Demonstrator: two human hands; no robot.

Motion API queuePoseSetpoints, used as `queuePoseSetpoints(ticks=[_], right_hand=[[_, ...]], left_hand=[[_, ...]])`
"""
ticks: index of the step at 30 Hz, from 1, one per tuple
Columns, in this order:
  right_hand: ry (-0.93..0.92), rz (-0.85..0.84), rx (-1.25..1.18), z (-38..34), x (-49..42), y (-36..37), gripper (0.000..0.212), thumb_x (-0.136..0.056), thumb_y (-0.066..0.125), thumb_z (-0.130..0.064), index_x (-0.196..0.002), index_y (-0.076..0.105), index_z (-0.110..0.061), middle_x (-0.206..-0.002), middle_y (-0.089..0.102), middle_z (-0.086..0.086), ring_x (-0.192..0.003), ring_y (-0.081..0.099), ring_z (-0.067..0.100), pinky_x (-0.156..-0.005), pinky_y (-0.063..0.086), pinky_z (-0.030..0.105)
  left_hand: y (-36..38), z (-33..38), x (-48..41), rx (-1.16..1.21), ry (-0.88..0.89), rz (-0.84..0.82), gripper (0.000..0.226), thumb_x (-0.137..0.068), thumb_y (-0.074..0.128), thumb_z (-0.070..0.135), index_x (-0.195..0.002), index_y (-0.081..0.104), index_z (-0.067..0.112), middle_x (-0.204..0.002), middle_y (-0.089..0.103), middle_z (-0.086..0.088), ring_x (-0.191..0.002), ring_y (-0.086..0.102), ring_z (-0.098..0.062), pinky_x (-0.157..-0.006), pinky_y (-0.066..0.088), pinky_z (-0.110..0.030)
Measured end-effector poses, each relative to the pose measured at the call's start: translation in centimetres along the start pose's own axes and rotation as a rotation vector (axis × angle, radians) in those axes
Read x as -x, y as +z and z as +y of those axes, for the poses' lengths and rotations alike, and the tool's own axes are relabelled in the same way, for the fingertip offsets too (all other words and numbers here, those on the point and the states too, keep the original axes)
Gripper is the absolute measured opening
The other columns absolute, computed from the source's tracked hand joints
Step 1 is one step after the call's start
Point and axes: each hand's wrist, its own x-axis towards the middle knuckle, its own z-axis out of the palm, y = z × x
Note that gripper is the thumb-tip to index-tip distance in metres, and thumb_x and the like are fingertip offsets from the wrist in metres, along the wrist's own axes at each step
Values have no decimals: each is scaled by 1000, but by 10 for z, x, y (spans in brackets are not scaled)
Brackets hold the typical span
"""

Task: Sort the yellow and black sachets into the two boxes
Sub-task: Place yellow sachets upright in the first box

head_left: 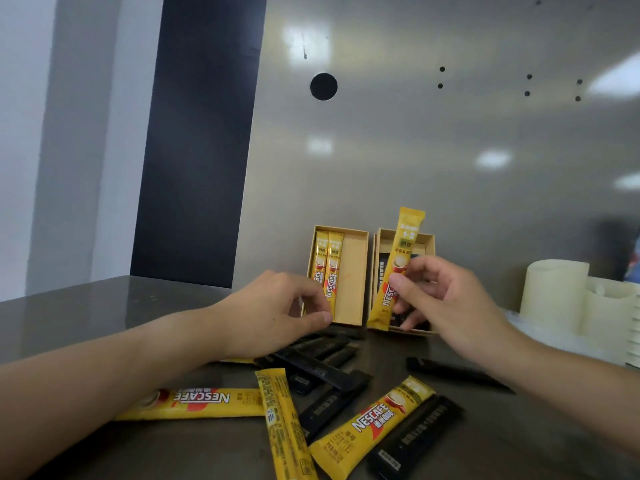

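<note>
Two open cardboard boxes stand against the back wall. The left box (356, 271) holds two yellow sachets (327, 268) along its left side. The right box (427, 242) holds black sachets (382, 268). My right hand (446, 299) pinches a yellow sachet (403, 251), held almost upright in front of the right box. My left hand (277, 306) hovers at the near end of the left box, fingers curled, nothing in it. Loose on the table lie yellow sachets (194, 403), (284, 424), (374, 427) and several black sachets (322, 368), (415, 438), (457, 374).
The metal table (104, 313) ends at a grey metal wall (415, 150) right behind the boxes. A cream plastic holder (561, 296) stands at the right. A dark panel (197, 150) rises at the back left.
</note>
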Motion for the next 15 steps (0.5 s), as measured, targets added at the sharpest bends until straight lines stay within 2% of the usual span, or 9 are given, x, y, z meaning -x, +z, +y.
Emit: queuePoseSetpoints(ticks=[2, 5, 9, 11, 13, 15], right_hand=[[-5, 20, 35, -2, -15, -1, 12, -93, 67, -18, -105, 63, -19, -86, 72, 4, -72, 71, 18, -59, 63, 36], [-22, 23, 136, -6, -45, 3, 25, -94, 68, -15, -112, 51, -19, -90, 71, 5, -70, 71, 15, -57, 62, 36], [-85, 71, 457, -7, -74, 28, 26, -94, 70, -24, -106, 47, -19, -74, 71, -2, -60, 65, -2, -57, 44, 8], [-110, 54, 573, -3, -82, 45, 23, -94, 69, -25, -103, 49, -20, -78, 71, -2, -70, 67, 4, -57, 44, 12], [-126, 36, 696, 5, -91, 59, 16, -94, 69, -24, -100, 54, -19, -89, 69, 2, -83, 68, 16, -68, 55, 31], [-105, 31, 829, 9, -98, 67, 10, -94, 68, -21, -98, 61, -15, -95, 67, 4, -90, 66, 22, -74, 58, 40]], left_hand=[[0, -1, 0, 16, -7, -11, 17, -95, 61, 45, -99, 70, 31, -94, 70, 10, -89, 65, -13, -81, 57, -36], [0, -2, 1, 23, -13, -36, 17, -95, 60, 45, -99, 70, 31, -93, 68, 13, -90, 64, -9, -80, 55, -30], [0, -1, 1, 13, -15, -31, 17, -96, 61, 43, -99, 70, 30, -93, 68, 12, -90, 64, -9, -79, 54, -28], [0, -1, 0, 9, -13, -23, 17, -96, 61, 42, -99, 71, 29, -93, 69, 12, -90, 64, -8, -79, 54, -27], [0, -3, 0, 16, -20, -6, 16, -96, 62, 42, -99, 71, 29, -93, 69, 12, -89, 63, -8, -76, 53, -25], [-1, -5, -1, 19, -33, 10, 14, -96, 62, 40, -98, 71, 29, -92, 68, 12, -88, 62, -7, -69, 48, -18]])
